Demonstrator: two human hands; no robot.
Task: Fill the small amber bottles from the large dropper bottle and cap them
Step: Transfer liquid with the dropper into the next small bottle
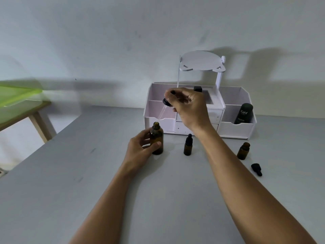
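The large amber bottle [157,138] stands uncapped on the grey table [70,173], and my left hand [141,146] grips its body. Above it my right hand [189,107] pinches the black bulb of the dropper [165,107]; its glass tube slants down with the tip just above the bottle's mouth. A small amber bottle [188,145] with its black dropper cap on stands to the right. Farther right stands another small amber bottle [243,150], uncapped, with a loose black dropper cap [256,169] lying beside it.
A white desk organiser [235,127] with drawers and a raised shelf stands at the back against the wall. A dark "Kahf" bottle [244,113] leans in its right compartment, and a black cap [197,88] shows behind my right hand. A wooden side table with a green lid [15,95] stands far left.
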